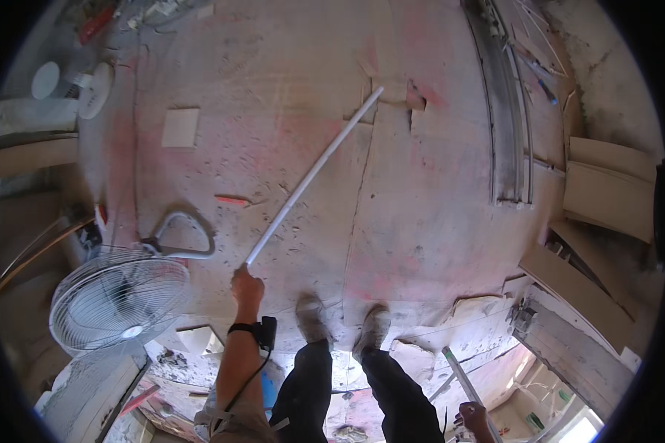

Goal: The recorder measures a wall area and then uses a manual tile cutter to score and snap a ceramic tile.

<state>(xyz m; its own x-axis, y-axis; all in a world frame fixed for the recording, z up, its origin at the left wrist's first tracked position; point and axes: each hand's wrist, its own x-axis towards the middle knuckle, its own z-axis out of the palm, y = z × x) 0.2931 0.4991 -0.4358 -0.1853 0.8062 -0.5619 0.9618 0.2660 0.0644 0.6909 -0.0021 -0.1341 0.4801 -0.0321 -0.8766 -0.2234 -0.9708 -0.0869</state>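
My left hand [247, 286] is closed around the near end of a long, straight, pale pole [314, 177]. The pole slants away to the upper right across the floor area. At the lower right, my right hand [473, 418] has its fingers curled at a light-coloured bar [462, 376] with a green end, seemingly gripping it. Part of that bar is hidden by the hand. A red stick-like piece [232, 200] lies on the floor left of the pole. Strapped to my left wrist is a black device [264, 332] with a cable.
At the left stands a wire-caged fan [122, 303] beside a bent metal tube frame [188, 236]. A square pale tile [180, 128] lies farther off. Long metal profiles [506, 125] and cardboard sheets [609, 184] line the right side. The dusty floor covering [421, 244] has torn edges near my feet.
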